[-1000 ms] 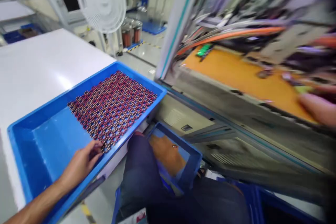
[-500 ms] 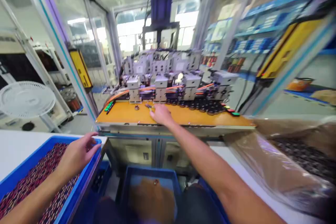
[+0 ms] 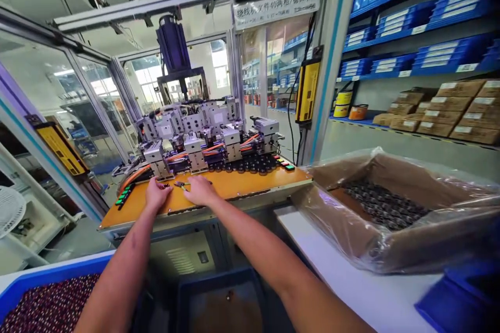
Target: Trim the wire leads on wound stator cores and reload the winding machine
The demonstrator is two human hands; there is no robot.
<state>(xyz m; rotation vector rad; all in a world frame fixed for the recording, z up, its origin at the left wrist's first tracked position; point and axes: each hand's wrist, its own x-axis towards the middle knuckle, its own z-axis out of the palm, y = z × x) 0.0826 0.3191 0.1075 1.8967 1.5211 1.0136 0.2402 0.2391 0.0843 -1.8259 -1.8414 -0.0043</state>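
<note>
Head view. Both hands rest on the orange work plate (image 3: 250,182) in front of the winding machine (image 3: 203,135). The left hand (image 3: 157,193) lies palm down with the fingers spread loosely near the plate's left part; nothing shows inside it, though the underside is hidden. The right hand (image 3: 200,190) lies just beside it, fingers curled low at a small metal tool (image 3: 180,184) on the plate; whether the fingers actually pinch the tool cannot be told.

Hazards, as a judgement:
- The row of fixture blocks (image 3: 187,148) stands close beyond the fingertips — a machine cycle with the hands this far forward could trap a finger.
- The button strip (image 3: 124,196) sits just left of the left hand — a sideways slip could press one.
- The tool is small and lies loose; a nudge could push it under the fixtures.

The blue tray of wound parts (image 3: 42,296) sits at lower left, the lined carton (image 3: 390,208) at right, both well apart from the hands.
</note>
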